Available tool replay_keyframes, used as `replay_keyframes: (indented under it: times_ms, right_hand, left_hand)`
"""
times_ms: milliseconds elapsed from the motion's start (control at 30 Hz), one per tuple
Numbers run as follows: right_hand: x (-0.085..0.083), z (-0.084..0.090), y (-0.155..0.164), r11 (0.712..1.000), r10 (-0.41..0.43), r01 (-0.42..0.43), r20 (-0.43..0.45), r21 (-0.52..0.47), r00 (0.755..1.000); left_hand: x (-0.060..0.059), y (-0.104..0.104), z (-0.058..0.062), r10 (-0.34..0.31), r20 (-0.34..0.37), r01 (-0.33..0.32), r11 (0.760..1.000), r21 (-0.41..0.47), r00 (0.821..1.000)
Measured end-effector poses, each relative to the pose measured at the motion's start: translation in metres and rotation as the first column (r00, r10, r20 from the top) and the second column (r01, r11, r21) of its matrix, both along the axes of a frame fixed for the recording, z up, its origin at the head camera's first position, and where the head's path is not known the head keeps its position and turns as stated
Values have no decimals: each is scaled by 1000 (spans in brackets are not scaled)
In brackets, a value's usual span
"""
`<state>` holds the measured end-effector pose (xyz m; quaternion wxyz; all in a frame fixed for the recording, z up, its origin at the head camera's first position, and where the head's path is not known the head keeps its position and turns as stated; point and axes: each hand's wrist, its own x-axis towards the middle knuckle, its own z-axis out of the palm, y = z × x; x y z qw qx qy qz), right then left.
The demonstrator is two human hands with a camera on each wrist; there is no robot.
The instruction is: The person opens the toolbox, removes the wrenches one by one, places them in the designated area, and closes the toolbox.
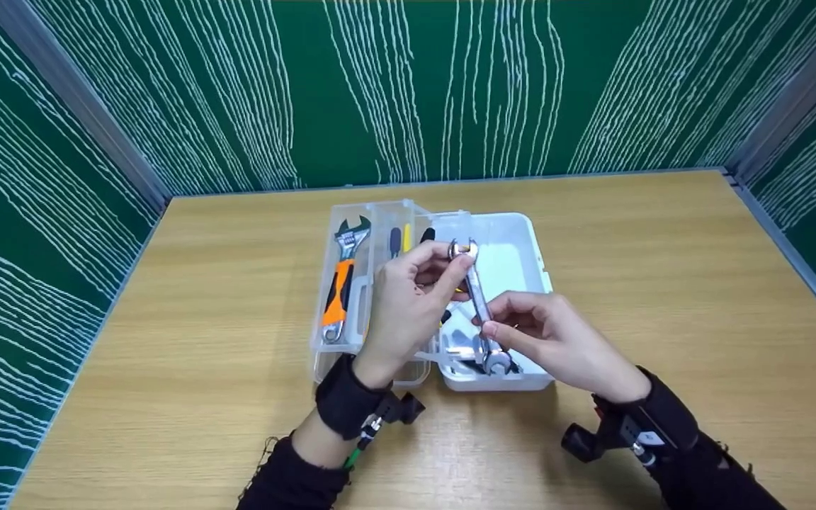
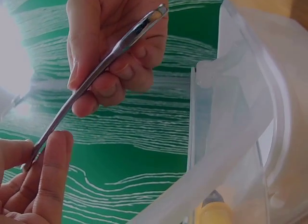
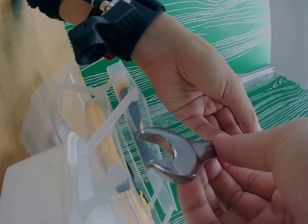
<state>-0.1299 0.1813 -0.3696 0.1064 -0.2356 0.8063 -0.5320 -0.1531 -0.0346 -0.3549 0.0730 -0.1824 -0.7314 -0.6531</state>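
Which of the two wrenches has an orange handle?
The adjustable wrench lying in the clear lid tray; the all-steel wrench held in both hands has none.

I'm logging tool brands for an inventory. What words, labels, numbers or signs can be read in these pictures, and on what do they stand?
No text can be read in any view.
Silver wrench, held by the left hand and right hand: no marking shows.
Orange-handled adjustable wrench in the clear toolbox: any marking is too small to read.
Wrist camera: a small red mark, too blurred to read.
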Motion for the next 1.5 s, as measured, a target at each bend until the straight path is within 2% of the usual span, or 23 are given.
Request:
replay_keyframes:
  times_ms: [233, 533, 900, 1167, 1500]
  right_hand:
    - [-2, -2, 4, 999, -30, 29, -41, -24, 999]
    - [-11, 3, 13, 994, -95, 97, -42, 46, 995]
    - [-19, 9, 32, 980, -172, 171, 0, 105, 985]
    - [-24, 3, 42, 972, -210, 211, -23, 101, 978]
    - [-29, -4, 52, 969, -225, 226, -21, 102, 974]
  left_hand:
    - [-3, -3, 2, -34, 31, 35, 999, -26, 999]
    - [-6, -18, 5, -8, 17, 10, 996, -93, 1000]
    - [-10, -31, 11, 44, -15, -46, 981, -188, 999]
    - [-12, -39, 15, 85, -55, -98, 948, -304, 995]
    - [-14, -50, 19, 109, -67, -126, 924, -362, 992]
